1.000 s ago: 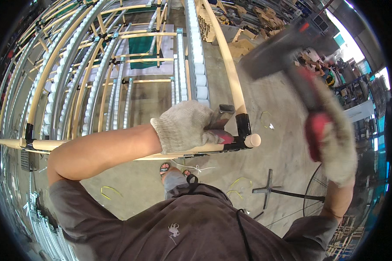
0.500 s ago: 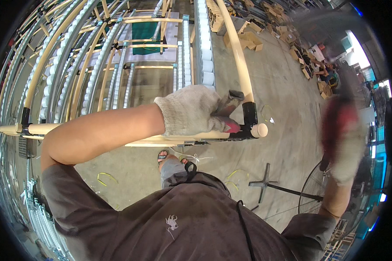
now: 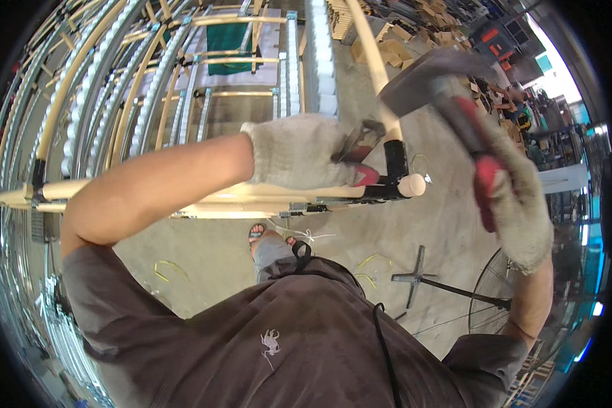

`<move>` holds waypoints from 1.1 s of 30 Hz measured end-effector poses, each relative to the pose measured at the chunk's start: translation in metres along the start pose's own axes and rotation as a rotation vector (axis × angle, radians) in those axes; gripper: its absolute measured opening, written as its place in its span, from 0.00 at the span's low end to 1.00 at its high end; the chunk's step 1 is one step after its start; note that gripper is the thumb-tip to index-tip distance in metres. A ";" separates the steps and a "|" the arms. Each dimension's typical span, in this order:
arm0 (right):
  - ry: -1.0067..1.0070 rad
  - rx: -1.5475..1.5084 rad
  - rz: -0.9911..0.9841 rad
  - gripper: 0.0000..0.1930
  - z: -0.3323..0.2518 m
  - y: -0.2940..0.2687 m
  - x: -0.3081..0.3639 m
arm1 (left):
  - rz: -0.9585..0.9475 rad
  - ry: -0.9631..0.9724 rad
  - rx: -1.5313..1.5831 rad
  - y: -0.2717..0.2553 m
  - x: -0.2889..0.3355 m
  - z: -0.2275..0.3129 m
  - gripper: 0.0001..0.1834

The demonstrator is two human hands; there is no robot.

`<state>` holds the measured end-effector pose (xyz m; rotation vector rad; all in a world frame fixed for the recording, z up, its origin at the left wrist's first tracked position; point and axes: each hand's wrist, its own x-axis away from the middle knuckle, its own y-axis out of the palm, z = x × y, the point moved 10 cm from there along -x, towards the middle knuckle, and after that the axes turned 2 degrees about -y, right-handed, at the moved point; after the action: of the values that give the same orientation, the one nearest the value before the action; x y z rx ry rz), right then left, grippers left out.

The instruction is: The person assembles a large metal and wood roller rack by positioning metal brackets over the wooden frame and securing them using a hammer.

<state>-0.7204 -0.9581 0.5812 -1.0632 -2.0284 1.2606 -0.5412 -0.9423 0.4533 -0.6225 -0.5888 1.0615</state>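
Observation:
My right hand, in a pale knit glove with a red and dark palm, is closed around the dark handle of a hammer. The hammer is raised over the right end of a beige pipe frame, its wide dark head blurred. My left hand, gloved alike, rests along the front pipe beside the black corner joint. Its fingers are closed around a dark piece that I cannot make out, against the joint. A round beige cap ends the pipe to the right.
Roller tracks with white wheels run back from the front pipe. A black cross-shaped stand and a round wire guard are on the floor at right. Cardboard boxes and another person are at far right. Yellow straps litter the floor.
My right hand has swung the hammer inward and left from the far right, toward the frame's corner. My left hand stays at the joint; the view has shifted slightly.

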 end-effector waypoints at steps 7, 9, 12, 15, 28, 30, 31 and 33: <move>-0.122 -0.172 0.288 0.31 0.047 -0.042 0.016 | -0.048 0.042 0.119 0.008 -0.002 0.002 0.27; -0.236 0.273 0.154 0.35 0.003 0.004 0.007 | -0.104 -0.103 -0.027 0.012 -0.001 -0.003 0.29; -0.105 -0.021 0.317 0.33 0.047 -0.054 0.018 | -0.069 -0.068 -0.076 0.007 0.001 -0.002 0.32; -0.011 -0.776 -0.282 0.30 0.043 -0.061 0.000 | -0.036 0.005 -0.045 0.014 -0.006 -0.007 0.31; -0.188 0.054 0.191 0.37 0.032 -0.018 0.014 | -0.108 0.006 -0.024 0.018 -0.003 -0.005 0.30; -0.176 0.016 0.177 0.39 0.025 -0.014 0.007 | -0.123 -0.044 -0.053 0.016 0.003 -0.009 0.30; -0.172 -0.023 0.196 0.39 0.027 -0.023 0.007 | -0.096 -0.069 -0.081 0.011 0.006 -0.007 0.30; -0.172 -0.092 0.288 0.33 0.040 -0.056 0.012 | -0.061 -0.116 -0.135 0.004 0.016 -0.004 0.30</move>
<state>-0.7766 -0.9819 0.6145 -1.3712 -2.1335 1.4567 -0.5346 -0.9273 0.4497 -0.6594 -0.7805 1.0104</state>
